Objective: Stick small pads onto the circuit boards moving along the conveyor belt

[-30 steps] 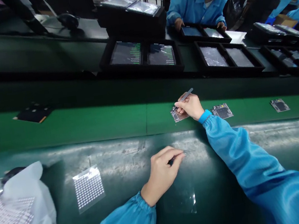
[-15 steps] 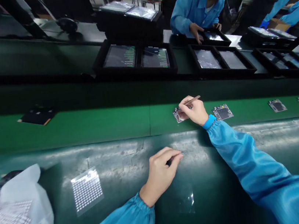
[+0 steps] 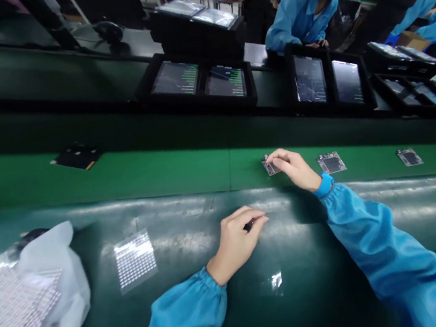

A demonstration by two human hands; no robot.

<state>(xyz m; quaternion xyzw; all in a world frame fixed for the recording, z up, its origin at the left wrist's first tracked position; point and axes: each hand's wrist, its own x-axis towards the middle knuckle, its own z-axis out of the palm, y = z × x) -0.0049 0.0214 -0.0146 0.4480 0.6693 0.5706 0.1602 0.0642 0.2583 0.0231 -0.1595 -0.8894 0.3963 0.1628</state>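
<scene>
My right hand [image 3: 294, 169] reaches over the green belt, its bent fingers touching a small circuit board [image 3: 268, 166] and covering much of it. No tool shows in that hand now; its palm side is hidden. Nearer to me, my left hand [image 3: 240, 239] hovers over the dark green work surface with thumb and forefinger pinched together. Whatever is between those fingertips is too small to make out. Just right of my right hand lies another circuit board [image 3: 331, 162]. A clear sheet of small white stickers [image 3: 136, 260] rests left of my left hand.
A white bag [image 3: 68, 282] with more sticker sheets [image 3: 16, 316] is at left. A black flat part [image 3: 77, 157] and further boards [image 3: 409, 156] lie on the belt. Black trays with screens [image 3: 194, 83] line the far side, where a person in blue [image 3: 298, 11] leans.
The tweezers that stuck up from my right hand no longer show, and its fingers have shifted on the board. My left hand stays pinched. Across the belt, the person has set down a tray.
</scene>
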